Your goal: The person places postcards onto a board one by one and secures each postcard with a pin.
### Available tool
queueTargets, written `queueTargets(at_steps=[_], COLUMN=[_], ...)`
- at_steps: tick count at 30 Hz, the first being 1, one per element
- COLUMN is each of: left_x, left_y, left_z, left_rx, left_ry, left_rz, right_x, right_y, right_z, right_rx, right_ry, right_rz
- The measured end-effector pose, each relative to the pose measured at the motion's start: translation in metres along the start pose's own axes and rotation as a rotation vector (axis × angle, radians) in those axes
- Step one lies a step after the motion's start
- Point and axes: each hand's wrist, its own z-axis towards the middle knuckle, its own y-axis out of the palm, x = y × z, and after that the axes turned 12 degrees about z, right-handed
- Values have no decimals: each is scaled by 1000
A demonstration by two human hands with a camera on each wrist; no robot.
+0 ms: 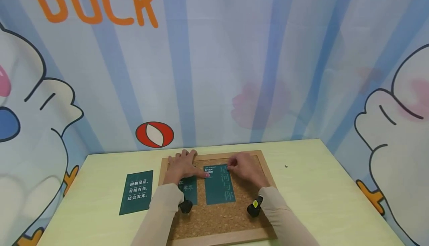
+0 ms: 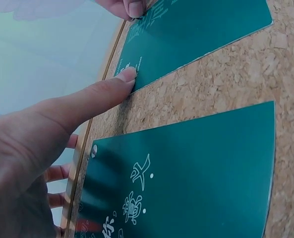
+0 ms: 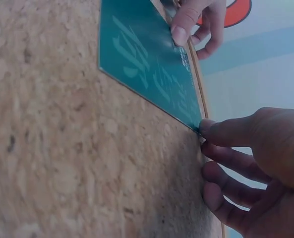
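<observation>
On a wood-framed corkboard [image 1: 221,221] lies a dark green printed card [image 1: 216,192]. My left hand [image 1: 182,167] spreads its fingers over the board's far left, its thumb [image 2: 107,91] pressing the card's upper left corner. At the opposite upper corner my right hand [image 1: 246,167] pinches the card's edge, thumb [image 3: 218,130] on top and fingers curled; anything small between them is hidden. Left of it is another green card [image 2: 201,163], partly under the left hand in the head view. A small silvery tack head [image 2: 94,150] sits at its corner.
A third green card [image 1: 129,207] with white writing lies on the pale yellow table [image 1: 318,194], left of the board. A small dark speck [image 1: 286,166] is on the table to the right. Behind stands a striped cartoon curtain [image 1: 218,71].
</observation>
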Motion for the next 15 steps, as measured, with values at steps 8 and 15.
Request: queueTargets(at_steps=[8,15], left_x=[0,1], left_y=[-3,-1], left_z=[-1,-2], left_rx=[12,11], left_ry=[0,-5], left_rz=[3,-3], right_x=[0,-2], right_y=[3,-1], right_z=[4,9], right_rx=[-2,-39], right_ry=[-4,32], right_rz=[17,36])
